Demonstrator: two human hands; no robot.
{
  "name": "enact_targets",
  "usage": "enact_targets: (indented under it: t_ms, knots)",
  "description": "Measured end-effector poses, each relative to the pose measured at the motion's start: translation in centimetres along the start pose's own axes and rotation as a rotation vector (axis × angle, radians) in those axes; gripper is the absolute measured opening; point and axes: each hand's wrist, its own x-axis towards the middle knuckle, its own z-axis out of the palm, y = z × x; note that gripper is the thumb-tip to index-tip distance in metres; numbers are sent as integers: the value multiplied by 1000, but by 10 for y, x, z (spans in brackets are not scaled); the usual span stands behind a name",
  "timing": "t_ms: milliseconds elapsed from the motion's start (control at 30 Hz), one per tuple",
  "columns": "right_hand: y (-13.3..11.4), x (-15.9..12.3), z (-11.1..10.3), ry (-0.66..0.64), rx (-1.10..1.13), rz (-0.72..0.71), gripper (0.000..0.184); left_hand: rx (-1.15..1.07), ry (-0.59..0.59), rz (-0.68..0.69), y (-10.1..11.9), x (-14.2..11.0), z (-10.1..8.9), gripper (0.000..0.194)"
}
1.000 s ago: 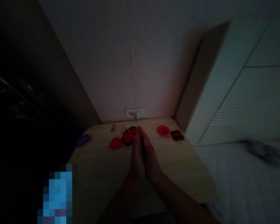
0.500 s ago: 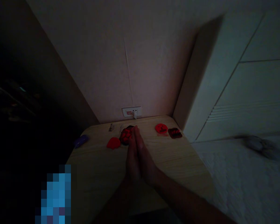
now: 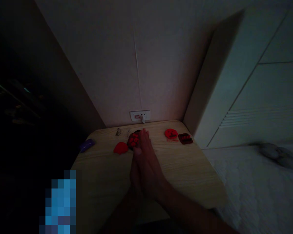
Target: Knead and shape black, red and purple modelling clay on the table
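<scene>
In dim light, my left hand [image 3: 134, 175] and my right hand [image 3: 150, 165] are pressed palm to palm above the table, fingers pointing away from me. The right hand lies partly over the left and covers much of it. Anything between the palms is hidden. Just beyond the fingertips is a dark round piece with red lumps on top [image 3: 133, 140], partly covered by the hands. A flat red piece [image 3: 121, 148] lies to its left. Farther right are a red disc with dark marks [image 3: 171, 133] and a dark square piece with red strips [image 3: 185, 138].
A purple object [image 3: 87, 145] rests at the left edge of the wooden table [image 3: 185, 169]. Behind the table, a plug sits in a wall socket [image 3: 139, 115]. A pale panelled cabinet or door [image 3: 263, 87] stands at right, with a blurred grey object [image 3: 273, 152] on the floor.
My right hand has turned and slid across the left palm, now covering more of the left hand. The whole view has shifted slightly.
</scene>
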Motion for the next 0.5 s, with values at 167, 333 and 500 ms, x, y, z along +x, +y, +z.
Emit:
enact_targets:
  t_ms: [167, 333, 500]
  knots:
    - [12, 5, 11, 11, -105, -82, 63, 15, -23, 20, 1, -5, 6, 52]
    - [20, 8, 16, 19, -157, -30, 64, 60, -56, 27, -4, 1, -4, 49]
    - [14, 4, 10, 15, -133, -32, 63, 156, -83, 18, -15, 14, -24, 53]
